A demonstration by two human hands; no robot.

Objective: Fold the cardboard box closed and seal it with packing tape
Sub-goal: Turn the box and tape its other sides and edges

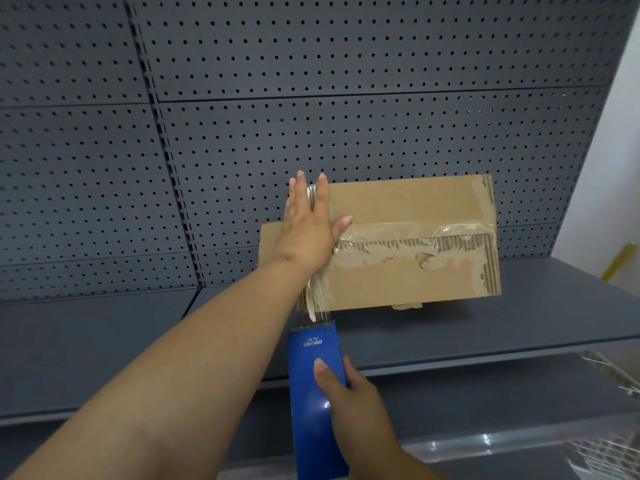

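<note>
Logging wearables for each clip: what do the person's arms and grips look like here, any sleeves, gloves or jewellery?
No sleeves show: the left forearm is bare to the frame edge, as is the right wrist. The left grip and right grip wear no gloves, rings, watch or bracelet. The visible nails are short and unpainted.

1. Cardboard box (408,271) sits on the shelf (519,317), pegboard panel (311,98) behind it
2. Left hand (308,230) lies on the box's left end
3. Tape dispenser (310,362), in the right hand (356,403), is before that end
</note>
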